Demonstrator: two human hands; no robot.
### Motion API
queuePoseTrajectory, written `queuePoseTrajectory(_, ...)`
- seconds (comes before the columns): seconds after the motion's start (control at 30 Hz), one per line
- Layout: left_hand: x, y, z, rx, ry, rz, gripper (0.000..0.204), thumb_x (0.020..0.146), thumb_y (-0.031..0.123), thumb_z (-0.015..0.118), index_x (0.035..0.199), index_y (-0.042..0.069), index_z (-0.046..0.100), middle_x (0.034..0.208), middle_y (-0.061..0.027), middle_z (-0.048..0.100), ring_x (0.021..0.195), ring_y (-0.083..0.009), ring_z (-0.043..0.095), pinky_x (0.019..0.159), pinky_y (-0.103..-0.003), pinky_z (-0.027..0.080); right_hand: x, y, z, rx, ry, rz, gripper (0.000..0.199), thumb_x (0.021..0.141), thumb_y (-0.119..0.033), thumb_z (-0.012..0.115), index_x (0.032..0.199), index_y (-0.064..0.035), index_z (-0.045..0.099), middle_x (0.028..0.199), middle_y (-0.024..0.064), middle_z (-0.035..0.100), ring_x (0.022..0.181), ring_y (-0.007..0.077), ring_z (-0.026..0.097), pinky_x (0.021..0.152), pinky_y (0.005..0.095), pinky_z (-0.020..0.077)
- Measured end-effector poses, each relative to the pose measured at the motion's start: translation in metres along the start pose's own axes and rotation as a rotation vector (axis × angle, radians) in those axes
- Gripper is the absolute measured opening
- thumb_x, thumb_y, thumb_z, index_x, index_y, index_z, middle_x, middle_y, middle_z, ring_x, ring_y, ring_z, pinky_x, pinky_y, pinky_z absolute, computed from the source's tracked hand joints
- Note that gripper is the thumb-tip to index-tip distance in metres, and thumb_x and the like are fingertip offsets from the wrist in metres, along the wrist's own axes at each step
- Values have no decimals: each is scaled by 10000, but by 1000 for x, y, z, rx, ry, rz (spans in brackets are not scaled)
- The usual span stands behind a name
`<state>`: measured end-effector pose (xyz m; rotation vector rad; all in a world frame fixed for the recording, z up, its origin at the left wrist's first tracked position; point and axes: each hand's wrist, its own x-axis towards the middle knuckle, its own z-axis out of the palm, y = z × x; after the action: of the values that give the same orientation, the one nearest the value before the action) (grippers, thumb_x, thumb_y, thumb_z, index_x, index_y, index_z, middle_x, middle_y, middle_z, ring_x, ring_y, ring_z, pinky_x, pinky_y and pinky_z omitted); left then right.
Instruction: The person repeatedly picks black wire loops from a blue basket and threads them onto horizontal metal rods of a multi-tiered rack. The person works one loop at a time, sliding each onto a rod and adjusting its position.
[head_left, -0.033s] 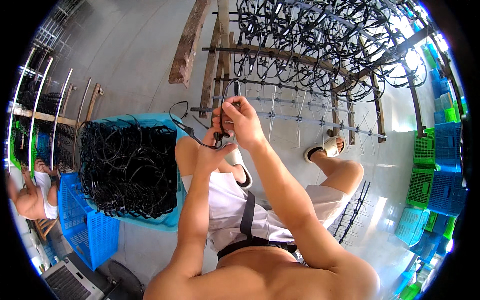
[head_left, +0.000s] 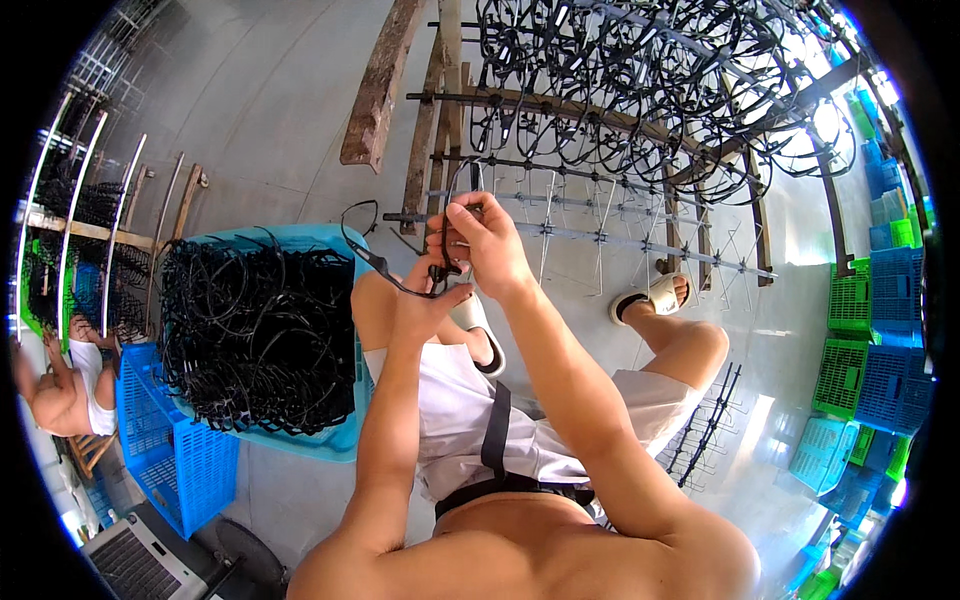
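Note:
Both hands meet in front of me around a thin black plastic frame (head_left: 370, 258) with long curved arms, much like a spectacle frame. My left hand (head_left: 432, 290) is closed on its lower part, the thumb pointing right. My right hand (head_left: 482, 245) pinches the upright arm beside it, thumb and fingers pressed together. The fingers partly hide the middle of the piece. To the left, a light-blue tub (head_left: 345, 240) holds a tangled heap of similar black pieces (head_left: 265, 340). Ahead stands a rack with wire hooks (head_left: 600, 238); many black pieces (head_left: 620, 90) hang on its upper rows.
Wooden posts (head_left: 380, 90) support the rack. A blue crate (head_left: 180, 450) stands left of my legs, near a grey machine (head_left: 140, 560). Another person (head_left: 75, 390) sits at far left. Green and blue crates (head_left: 890, 385) are stacked at right. A hooked bar (head_left: 705, 425) lies on the floor.

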<state>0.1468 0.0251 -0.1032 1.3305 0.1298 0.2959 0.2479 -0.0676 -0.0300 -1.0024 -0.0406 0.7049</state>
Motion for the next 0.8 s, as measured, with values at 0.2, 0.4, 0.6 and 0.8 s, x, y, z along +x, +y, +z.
queuePoseTrajectory(0.2,6,-5,-10,-30,-54,-76,337,729,-36,721,1024,11,566,987,-53,621,882,-99,582,718,-231,494,-3,-2,-2,9,1,6,147,942,-142,518,1000,-29,445,895,131,623,706,180,632,606,299,546)
queuePoseTrajectory(0.4,9,7,-12,-35,-41,-283,306,729,-36,713,1005,4,588,939,-36,622,864,-95,578,741,-226,485,-6,3,-2,-24,4,-15,148,941,-141,521,1001,-28,446,887,130,623,711,181,633,617,300,548)
queuePoseTrajectory(0.6,8,19,6,-218,74,-231,297,708,-52,722,971,20,605,898,-8,601,840,-91,565,748,-226,473,-7,5,6,-55,35,-34,145,941,-144,524,992,-29,452,890,132,622,720,180,630,617,294,546)
queuePoseTrajectory(0.8,-2,-5,10,-84,109,13,274,727,-2,740,962,24,602,864,-3,597,798,-78,556,717,-225,454,-8,7,5,-55,27,-57,137,940,-141,520,976,-30,447,883,129,620,712,175,624,594,295,538)
